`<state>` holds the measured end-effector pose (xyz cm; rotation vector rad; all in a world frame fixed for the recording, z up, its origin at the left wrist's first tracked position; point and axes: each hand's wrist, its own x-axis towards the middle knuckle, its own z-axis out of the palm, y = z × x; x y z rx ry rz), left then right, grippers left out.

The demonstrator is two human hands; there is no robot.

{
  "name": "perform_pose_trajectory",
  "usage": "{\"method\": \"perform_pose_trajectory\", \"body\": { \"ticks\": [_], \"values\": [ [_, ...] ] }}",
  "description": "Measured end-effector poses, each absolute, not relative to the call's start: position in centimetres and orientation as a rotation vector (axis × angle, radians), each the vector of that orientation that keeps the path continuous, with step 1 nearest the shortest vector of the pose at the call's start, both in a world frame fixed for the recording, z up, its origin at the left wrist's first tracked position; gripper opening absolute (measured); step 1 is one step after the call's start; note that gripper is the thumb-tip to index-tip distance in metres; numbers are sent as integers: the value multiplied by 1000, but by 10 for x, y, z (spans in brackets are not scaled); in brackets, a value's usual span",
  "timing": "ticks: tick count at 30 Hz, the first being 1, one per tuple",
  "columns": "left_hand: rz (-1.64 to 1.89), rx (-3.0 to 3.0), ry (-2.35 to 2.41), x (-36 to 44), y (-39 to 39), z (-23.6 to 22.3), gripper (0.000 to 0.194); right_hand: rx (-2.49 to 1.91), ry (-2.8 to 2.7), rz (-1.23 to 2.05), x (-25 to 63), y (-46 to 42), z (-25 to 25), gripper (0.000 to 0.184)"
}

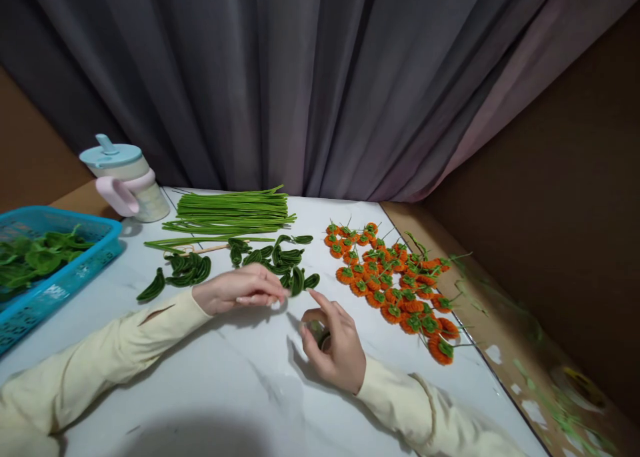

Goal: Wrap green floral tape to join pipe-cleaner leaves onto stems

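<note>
My left hand (245, 289) is closed in a pinch over the middle of the table, its fingertips together near the dark green leaves. What it pinches, if anything, is too small to tell. My right hand (340, 347) curls around a small round greenish roll (316, 328), which looks like a roll of tape and is partly hidden by the fingers. Its index finger points toward the left fingertips, with a small gap between. Just beyond the hands lie several dark green fuzzy leaves (287, 255) of bent pipe cleaner. More such leaves (187, 268) lie farther left.
A bundle of green stems (233, 210) lies at the back. Many orange fuzzy persimmon-like pieces (373, 273) with green tops spread on the right. At left are a blue basket (107, 233) of green leaves and a lidded cup (150, 200). Scraps and a tape roll (580, 387) lie right.
</note>
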<state>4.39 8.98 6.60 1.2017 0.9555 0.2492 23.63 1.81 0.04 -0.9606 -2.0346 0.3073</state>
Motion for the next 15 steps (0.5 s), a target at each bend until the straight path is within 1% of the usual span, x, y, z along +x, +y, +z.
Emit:
{"method": "perform_pose_trajectory", "body": {
  "ticks": [3, 5, 7, 11, 15],
  "values": [
    [557, 1537, 1198, 42, 110, 77, 28, -993, -2023, 360, 236, 17, 2, 58],
    [639, 1767, 1298, 45, 129, 74, 26, -978, -2047, 363, 236, 17, 2, 57],
    [610, 2084, 1456, 51, 150, 66, 25, -960, -2068, 350, 236, 17, 1, 55],
    [535, 2278, 1542, 67, 188, 49, 24, -939, -2075, 333, 237, 16, 0, 52],
    [396, 2411, 1588, 76, 207, 42, 14, -906, -2030, 385, 239, 15, 0, 53]
  ]
}}
